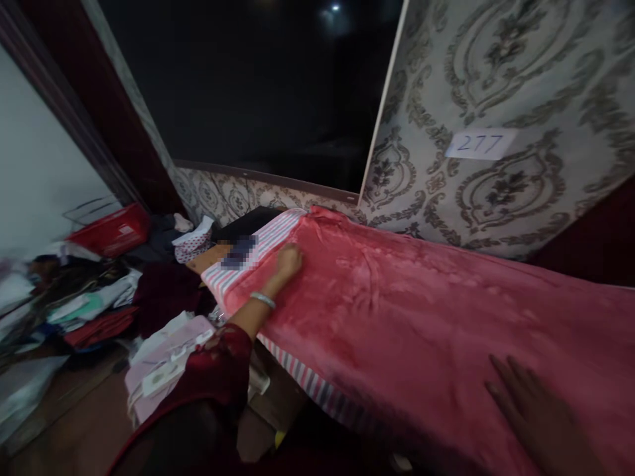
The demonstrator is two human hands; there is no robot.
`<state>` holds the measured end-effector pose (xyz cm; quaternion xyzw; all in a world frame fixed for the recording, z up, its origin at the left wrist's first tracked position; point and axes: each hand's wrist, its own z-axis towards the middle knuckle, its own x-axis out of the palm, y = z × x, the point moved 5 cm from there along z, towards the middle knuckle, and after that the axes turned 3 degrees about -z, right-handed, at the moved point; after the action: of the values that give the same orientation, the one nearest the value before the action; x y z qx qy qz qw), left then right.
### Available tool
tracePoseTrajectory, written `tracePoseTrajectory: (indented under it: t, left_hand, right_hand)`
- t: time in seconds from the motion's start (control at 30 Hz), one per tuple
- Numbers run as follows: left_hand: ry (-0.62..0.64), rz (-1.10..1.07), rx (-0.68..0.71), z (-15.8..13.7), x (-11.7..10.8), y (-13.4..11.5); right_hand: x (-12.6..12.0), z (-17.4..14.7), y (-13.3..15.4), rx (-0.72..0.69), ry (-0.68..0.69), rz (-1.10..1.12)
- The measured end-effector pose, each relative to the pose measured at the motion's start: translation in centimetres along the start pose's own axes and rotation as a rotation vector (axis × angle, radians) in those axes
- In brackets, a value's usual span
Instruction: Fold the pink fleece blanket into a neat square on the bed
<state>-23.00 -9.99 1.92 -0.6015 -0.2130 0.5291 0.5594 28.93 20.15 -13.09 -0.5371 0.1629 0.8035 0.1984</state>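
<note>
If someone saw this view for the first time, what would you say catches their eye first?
Probably the red blanket, spread across centre and right, with the left hand near its left end and the right hand at lower right. Behind it, upper left, is a large dark screen.

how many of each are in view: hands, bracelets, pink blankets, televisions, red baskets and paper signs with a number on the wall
Hands: 2 (left hand, right hand)
Bracelet: 1
Pink blanket: 1
Television: 1
Red basket: 1
Paper sign, marked 277: 1
Total: 7
</note>
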Motion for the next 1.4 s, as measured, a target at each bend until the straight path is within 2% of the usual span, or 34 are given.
tracePoseTrajectory:
  t: [0.13, 0.27, 0.5, 0.67, 0.93, 1.07, 1.27, 1.4]
  left_hand:
    - [-0.077, 0.344, -0.128, 5.0, -2.7, 0.4]
    - [-0.074, 0.559, -0.206, 7.4, -3.4, 1.2]
    - [-0.086, 0.720, -0.226, 8.1, -3.1, 2.3]
    - [-0.138, 0.765, -0.252, 7.7, -4.9, 2.9]
    - [-0.072, 0.735, -0.254, 8.2, -7.0, 3.1]
    - [-0.100, 0.679, -0.211, 6.4, -8.4, 3.2]
    - [-0.103, 0.700, -0.156, 0.2, -10.1, 4.6]
    - [-0.088, 0.762, -0.172, -2.6, -10.8, 4.9]
  right_hand:
    - [-0.7, 0.7, 1.0, 0.039, -0.040, -0.032]
    - [-0.8, 0.9, 1.2, 0.081, -0.017, -0.057]
    - [-1.1, 0.8, 1.6, 0.116, -0.029, -0.090]
    - [-1.5, 0.9, 1.9, 0.155, -0.025, -0.078]
    - [-1.8, 1.2, 2.3, 0.180, 0.006, -0.115]
    - [-2.0, 1.4, 2.4, 0.190, 0.050, -0.113]
    - [-2.1, 1.3, 2.4, 0.155, 0.058, -0.097]
    - [-1.5, 1.0, 1.8, 0.142, 0.048, -0.079]
